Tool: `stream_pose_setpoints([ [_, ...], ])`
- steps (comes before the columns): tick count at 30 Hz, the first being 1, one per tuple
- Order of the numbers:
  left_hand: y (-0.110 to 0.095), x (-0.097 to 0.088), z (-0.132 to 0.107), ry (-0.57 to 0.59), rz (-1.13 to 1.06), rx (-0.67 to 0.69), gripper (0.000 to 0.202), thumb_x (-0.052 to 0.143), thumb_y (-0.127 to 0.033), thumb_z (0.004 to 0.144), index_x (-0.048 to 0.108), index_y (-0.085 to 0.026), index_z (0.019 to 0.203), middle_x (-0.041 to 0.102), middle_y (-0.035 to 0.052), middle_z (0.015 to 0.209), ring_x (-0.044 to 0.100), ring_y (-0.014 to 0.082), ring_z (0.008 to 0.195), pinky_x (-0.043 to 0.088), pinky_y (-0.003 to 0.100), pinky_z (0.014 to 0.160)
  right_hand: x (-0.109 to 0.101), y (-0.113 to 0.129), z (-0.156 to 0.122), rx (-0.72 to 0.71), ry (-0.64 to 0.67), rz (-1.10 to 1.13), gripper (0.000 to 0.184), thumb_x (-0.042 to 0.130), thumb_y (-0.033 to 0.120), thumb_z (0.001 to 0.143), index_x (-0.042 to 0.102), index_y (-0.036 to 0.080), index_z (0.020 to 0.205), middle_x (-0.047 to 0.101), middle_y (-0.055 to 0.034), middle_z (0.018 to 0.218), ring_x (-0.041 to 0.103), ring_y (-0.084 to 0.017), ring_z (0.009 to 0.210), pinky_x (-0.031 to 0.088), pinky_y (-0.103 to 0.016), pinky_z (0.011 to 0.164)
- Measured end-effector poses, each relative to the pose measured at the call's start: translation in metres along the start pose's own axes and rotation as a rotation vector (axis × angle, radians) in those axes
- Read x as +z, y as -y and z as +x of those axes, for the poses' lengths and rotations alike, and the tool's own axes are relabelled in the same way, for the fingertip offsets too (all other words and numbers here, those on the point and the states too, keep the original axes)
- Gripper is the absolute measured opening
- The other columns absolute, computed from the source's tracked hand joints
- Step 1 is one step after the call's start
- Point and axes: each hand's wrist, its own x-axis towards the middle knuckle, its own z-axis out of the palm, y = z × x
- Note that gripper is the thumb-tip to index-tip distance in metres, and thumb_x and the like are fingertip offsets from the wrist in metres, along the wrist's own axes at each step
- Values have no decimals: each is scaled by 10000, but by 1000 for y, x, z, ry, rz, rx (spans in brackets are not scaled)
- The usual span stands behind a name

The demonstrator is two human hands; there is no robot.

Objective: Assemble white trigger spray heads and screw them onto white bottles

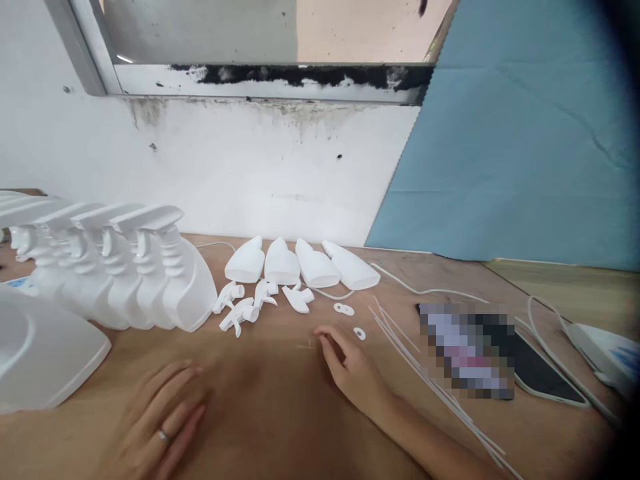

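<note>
My left hand [157, 420] lies flat on the wooden table [270, 400], fingers stretched out, a ring on one finger, holding nothing. My right hand [350, 363] rests on the table with its fingers loosely curled and empty, close to a small white ring-shaped part [359, 333]. Beyond it lie several white empty bottle bodies [300, 263] on their sides, loose white trigger heads [240, 310] and a flat white part [344, 309]. A row of assembled white spray bottles [125, 270] stands at the left.
Thin white dip tubes [425, 373] lie in a bundle to the right of my right hand. A phone [537, 370] and white cables [545, 320] lie at the right. A large white bottle [35, 353] lies at the near left. A white wall and a blue sheet [525, 133] stand behind.
</note>
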Motion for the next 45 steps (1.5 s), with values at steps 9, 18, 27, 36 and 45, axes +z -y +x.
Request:
stream_pose_setpoints([
  [9,-26,68,100,160,-18,-201,546,537,-366,849,378,-138,1319,392,153,1384,310,328,1308,350,526,1043,-23,-29,-6,-73,-77,-500,324,359,109,866,514,153,1147,545,-131,1080,472,-284,1023,404,-464,879],
  [18,-76,69,107,268,-421,187,321,395,-91,906,477,-190,1201,505,92,1299,407,221,1227,375,405,1027,-16,-25,0,-48,-38,-83,390,422,96,842,497,249,1193,521,-58,950,518,-214,891,452,-377,805],
  [27,-77,84,135,305,-883,-152,330,453,-188,909,491,-260,1229,601,29,1174,549,166,1061,436,311,940,-18,-24,0,85,-104,71,92,597,221,805,638,225,887,579,-12,763,549,-177,682,444,-304,636],
  [36,-75,75,135,406,-1079,-262,319,519,-234,885,543,-265,1202,652,-12,1096,597,145,938,450,249,844,-16,0,-13,-65,-277,108,69,586,201,853,641,231,883,628,-39,865,598,-186,818,474,-298,715],
  [45,-74,75,129,386,-1048,-241,247,508,-252,889,493,-220,1133,629,14,1006,585,141,882,452,236,806,-23,14,-16,-504,64,75,438,455,3,823,554,276,1151,622,-73,940,558,-226,894,482,-416,782],
])
